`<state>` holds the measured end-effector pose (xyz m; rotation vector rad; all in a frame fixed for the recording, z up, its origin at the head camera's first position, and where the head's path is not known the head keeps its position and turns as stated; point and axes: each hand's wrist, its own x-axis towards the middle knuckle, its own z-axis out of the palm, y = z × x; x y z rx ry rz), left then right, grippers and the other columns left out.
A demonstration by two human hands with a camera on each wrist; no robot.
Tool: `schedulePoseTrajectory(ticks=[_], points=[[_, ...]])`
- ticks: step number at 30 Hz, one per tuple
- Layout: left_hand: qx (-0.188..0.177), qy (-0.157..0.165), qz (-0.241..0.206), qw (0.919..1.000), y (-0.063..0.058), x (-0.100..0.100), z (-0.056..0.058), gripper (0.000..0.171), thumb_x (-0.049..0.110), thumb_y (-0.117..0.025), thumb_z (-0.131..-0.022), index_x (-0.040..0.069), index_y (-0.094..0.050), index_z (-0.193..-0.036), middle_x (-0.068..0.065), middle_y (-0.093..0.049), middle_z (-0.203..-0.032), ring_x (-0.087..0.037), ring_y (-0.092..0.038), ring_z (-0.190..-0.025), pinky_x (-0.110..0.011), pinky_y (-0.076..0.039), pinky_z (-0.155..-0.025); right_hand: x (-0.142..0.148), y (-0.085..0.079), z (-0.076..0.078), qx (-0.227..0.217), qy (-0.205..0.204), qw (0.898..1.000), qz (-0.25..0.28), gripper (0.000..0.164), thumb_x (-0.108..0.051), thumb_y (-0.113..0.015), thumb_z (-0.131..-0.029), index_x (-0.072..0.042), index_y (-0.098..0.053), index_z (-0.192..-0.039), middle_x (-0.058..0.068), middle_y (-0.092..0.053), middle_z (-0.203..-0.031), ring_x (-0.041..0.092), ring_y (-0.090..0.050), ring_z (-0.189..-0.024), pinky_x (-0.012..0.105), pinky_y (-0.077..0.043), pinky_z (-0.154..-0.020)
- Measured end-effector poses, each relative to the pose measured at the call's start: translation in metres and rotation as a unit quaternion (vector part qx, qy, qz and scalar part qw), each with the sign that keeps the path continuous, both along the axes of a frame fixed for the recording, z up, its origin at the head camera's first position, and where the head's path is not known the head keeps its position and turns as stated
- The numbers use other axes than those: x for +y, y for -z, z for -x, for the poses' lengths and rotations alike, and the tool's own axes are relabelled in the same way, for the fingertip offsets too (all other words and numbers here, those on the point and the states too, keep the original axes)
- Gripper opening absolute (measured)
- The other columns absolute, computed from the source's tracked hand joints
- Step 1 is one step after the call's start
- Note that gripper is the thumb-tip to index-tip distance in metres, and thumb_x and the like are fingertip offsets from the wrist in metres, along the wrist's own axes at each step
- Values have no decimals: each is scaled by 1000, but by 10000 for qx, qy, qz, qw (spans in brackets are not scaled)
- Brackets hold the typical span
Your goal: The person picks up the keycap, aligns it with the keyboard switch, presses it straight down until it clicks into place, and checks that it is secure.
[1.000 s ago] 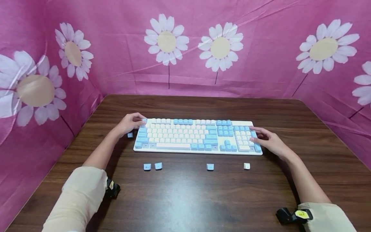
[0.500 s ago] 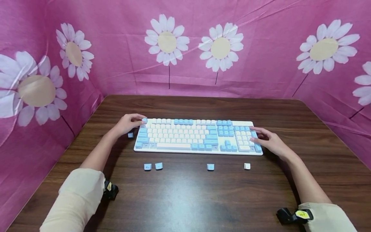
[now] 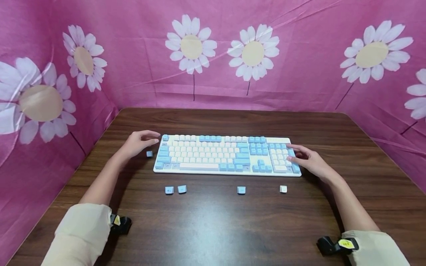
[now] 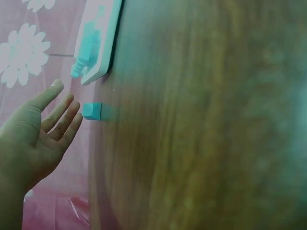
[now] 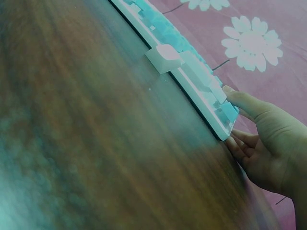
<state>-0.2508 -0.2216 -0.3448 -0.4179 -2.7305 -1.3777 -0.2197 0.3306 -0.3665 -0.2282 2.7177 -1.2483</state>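
1. Fingers [image 4: 72, 130] of the left hand [image 3: 134, 143] are standing wide and relaxed, holding nothing, just beside the upper left corner of a long white plastic keyboard with white and light-blue keycaps [image 3: 199, 166].
2. Across at its right end, I am seeing the right hand [image 3: 312, 162] gripping the keyboard's edge: the thumb [image 5: 248, 101] is resting on top while the other fingers are curling round the outer side.
3. I am finding the keyboard lying flat on a dark brown wood-grained table [image 3: 206, 229].
4. One loose light-blue square keycap [image 3: 149, 154] is lying just left of the keyboard, near the left hand.
5. Nearer the person, four more are lying in a row: a pair of light-blue keycaps [image 3: 169, 190], a single light-blue keycap [image 3: 241, 190] and a small white keycap [image 3: 283, 189].
6. Behind everything, a pink cloth printed with white daisies [image 3: 219, 98] is hanging.
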Motion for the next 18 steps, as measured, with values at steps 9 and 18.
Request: schedulePoseTrajectory(ticks=[9, 18], points=[[-90, 55, 101, 9999, 12, -25, -17, 34, 27, -58, -76, 6, -56, -103, -9, -56, -100, -18, -51, -84, -26, -39, -69, -2, -2, -1, 66, -5, 10000, -34, 51, -40, -54, -75, -26, -38, -121, 7, -42, -109, 17, -37, -92, 32, -32, -71], [-314, 139, 72, 9994, 27, -33, -27, 39, 28, -63, -72, 8, -55, -105, -7, -55, -98, -16, -48, -79, -24, -38, -64, 0, 1, -1, 1, 8, 10000, -40, 52, -39, -55, -75, -27, -37, -122, 8, -41, -111, 17, -36, -94, 34, -31, -73]])
